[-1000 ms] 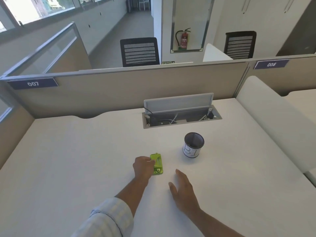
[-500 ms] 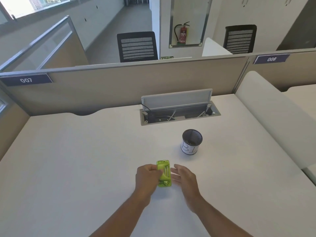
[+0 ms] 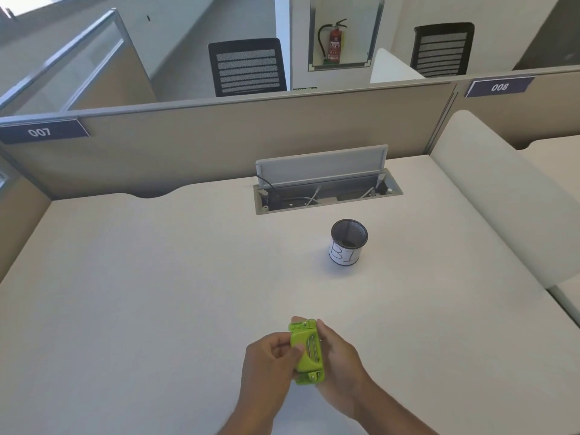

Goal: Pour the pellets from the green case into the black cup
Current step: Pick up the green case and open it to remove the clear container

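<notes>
The small green case (image 3: 307, 353) is held between both hands above the near middle of the white desk (image 3: 141, 293). My left hand (image 3: 270, 362) grips its left side, thumb on the top face. My right hand (image 3: 340, 359) wraps its right side and back. The case looks closed; no pellets are visible. The black mesh cup (image 3: 348, 241), with a white label marked "B1", stands upright on the desk beyond and slightly right of the case, apart from both hands.
An open cable hatch (image 3: 326, 191) with a raised grey lid sits in the desk behind the cup. Beige partition walls (image 3: 219, 142) close off the far edge. A white padded divider (image 3: 508, 196) runs along the right side.
My left hand picked the green case off the desk and drew it toward me. My right hand came off the desk and closed on the case's right side.
</notes>
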Demonstrator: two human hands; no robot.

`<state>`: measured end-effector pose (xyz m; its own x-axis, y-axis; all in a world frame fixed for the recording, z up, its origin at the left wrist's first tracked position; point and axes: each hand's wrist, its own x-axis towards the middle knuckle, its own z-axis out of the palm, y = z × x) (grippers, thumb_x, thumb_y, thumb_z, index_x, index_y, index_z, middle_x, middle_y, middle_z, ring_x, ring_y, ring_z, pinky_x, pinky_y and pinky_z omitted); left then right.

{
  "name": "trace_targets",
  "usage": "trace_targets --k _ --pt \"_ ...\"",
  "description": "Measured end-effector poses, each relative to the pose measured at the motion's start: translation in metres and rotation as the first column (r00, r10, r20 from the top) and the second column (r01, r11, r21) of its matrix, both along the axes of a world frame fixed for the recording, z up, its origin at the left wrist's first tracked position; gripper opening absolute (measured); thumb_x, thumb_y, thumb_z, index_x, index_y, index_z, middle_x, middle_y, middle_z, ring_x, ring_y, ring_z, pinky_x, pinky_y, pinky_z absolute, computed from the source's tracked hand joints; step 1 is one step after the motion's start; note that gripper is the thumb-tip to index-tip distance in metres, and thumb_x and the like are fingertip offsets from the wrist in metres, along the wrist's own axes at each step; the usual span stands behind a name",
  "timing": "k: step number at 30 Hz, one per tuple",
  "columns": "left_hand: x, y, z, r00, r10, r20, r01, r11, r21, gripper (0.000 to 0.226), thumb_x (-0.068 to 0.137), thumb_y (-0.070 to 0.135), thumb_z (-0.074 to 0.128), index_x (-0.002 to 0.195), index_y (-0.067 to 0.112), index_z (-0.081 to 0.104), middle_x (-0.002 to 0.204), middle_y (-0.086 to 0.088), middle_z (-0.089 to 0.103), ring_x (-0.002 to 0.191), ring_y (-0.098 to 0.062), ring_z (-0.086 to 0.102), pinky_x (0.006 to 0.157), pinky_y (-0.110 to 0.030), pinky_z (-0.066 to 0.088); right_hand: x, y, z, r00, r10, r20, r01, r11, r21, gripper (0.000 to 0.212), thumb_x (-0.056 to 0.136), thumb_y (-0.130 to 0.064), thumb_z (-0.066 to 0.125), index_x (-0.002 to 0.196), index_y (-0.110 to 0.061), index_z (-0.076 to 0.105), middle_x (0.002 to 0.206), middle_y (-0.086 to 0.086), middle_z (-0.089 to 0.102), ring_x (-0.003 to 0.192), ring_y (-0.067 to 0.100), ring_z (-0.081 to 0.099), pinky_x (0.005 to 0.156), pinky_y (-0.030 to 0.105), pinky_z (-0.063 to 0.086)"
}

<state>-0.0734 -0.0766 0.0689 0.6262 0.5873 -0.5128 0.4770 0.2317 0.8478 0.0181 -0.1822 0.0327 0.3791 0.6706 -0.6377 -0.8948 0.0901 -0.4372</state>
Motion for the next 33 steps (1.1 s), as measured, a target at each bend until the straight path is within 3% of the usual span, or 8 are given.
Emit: trace_targets --k 5,12,15,17,22,26,29,33 --pt "-0.005 -0.004 0.001 0.999 -0.046 0.010 0.046 0.999 0.020 0.027 0.097 0.005 0.076 0.080 0.022 0.088 0.077 -0.011 0.086 0.071 -0.022 0.080 0.079 -0.052 0.070 -0.012 0.000 0.006 1.000 -0.008 -0.013 0.009 0.999 0.031 0.052 0.110 -0.039 0.039 0.133 -0.003 0.069 0.113 0.024 0.073 0.087 0.036 0.073 0.059 0.035 0.057" --pt "-0.004 -0.005 0.011 0.997 -0.061 0.036 0.062 0.998 -0.017 0.030 0.100 0.006 0.074 0.080 0.023 0.089 0.077 -0.011 0.085 0.067 -0.016 0.076 0.076 -0.044 0.067 -0.008 -0.002 0.009 1.000 -0.011 0.004 0.011 1.000 -0.006 0.054 0.109 -0.043 0.040 0.128 -0.004 0.073 0.110 0.023 0.073 0.087 0.035 0.073 0.063 0.036 0.057" --pt "-0.004 -0.007 0.012 0.997 -0.062 0.050 0.063 0.998 -0.023 0.030 0.100 0.005 0.074 0.078 0.021 0.088 0.071 -0.008 0.084 0.060 -0.009 0.073 0.060 -0.025 0.061 -0.006 -0.002 0.011 0.999 -0.032 -0.015 0.031 0.999 -0.037 0.053 0.108 -0.044 0.042 0.123 -0.006 0.075 0.110 0.024 0.072 0.088 0.036 0.069 0.064 0.036 0.053" --pt "-0.005 -0.008 0.014 0.996 -0.061 0.059 0.064 0.997 -0.035 0.030 0.100 0.004 0.074 0.078 0.019 0.088 0.070 -0.007 0.084 0.058 -0.008 0.072 0.057 -0.021 0.059 -0.005 -0.001 0.013 0.999 -0.040 -0.021 0.039 0.998 -0.047 0.050 0.107 -0.045 0.043 0.117 -0.010 0.077 0.108 0.024 0.072 0.088 0.035 0.067 0.066 0.037 0.050" --pt "-0.005 -0.004 0.012 0.994 -0.018 0.111 0.030 0.994 -0.103 0.027 0.103 0.005 0.070 0.084 0.017 0.086 0.080 -0.015 0.085 0.070 -0.019 0.076 0.072 -0.038 0.066 -0.003 0.001 0.019 0.999 -0.039 -0.016 0.039 0.999 -0.024 0.047 0.105 -0.047 0.045 0.119 -0.012 0.075 0.103 0.020 0.071 0.085 0.033 0.064 0.072 0.041 0.045" --pt "-0.006 0.000 0.011 0.985 0.006 0.171 0.028 0.980 -0.196 0.028 0.107 0.005 0.063 0.091 0.012 0.084 0.084 -0.016 0.085 0.069 -0.018 0.076 0.063 -0.028 0.062 -0.001 0.000 0.021 0.999 -0.038 0.000 0.038 0.999 -0.004 0.049 0.106 -0.048 0.043 0.116 -0.012 0.074 0.095 0.017 0.071 0.075 0.028 0.065 0.067 0.037 0.046" --pt "-0.006 0.003 0.013 0.971 0.053 0.232 0.023 0.950 -0.312 0.036 0.111 0.007 0.055 0.093 0.014 0.085 0.088 -0.017 0.082 0.073 -0.020 0.076 0.068 -0.029 0.065 -0.001 -0.002 0.021 1.000 -0.019 0.021 0.018 0.999 0.029 0.057 0.107 -0.049 0.038 0.112 -0.010 0.079 0.097 0.016 0.075 0.077 0.026 0.070 0.067 0.035 0.050" --pt "-0.007 0.012 0.012 0.939 0.146 0.310 0.029 0.867 -0.497 0.034 0.112 0.009 0.048 0.110 0.003 0.082 0.113 -0.027 0.080 0.092 -0.032 0.074 0.081 -0.045 0.066 0.001 -0.002 0.023 0.999 -0.046 0.024 0.045 0.998 0.036 0.057 0.110 -0.045 0.038 0.134 -0.004 0.069 0.112 0.020 0.075 0.088 0.029 0.072 0.070 0.037 0.056"
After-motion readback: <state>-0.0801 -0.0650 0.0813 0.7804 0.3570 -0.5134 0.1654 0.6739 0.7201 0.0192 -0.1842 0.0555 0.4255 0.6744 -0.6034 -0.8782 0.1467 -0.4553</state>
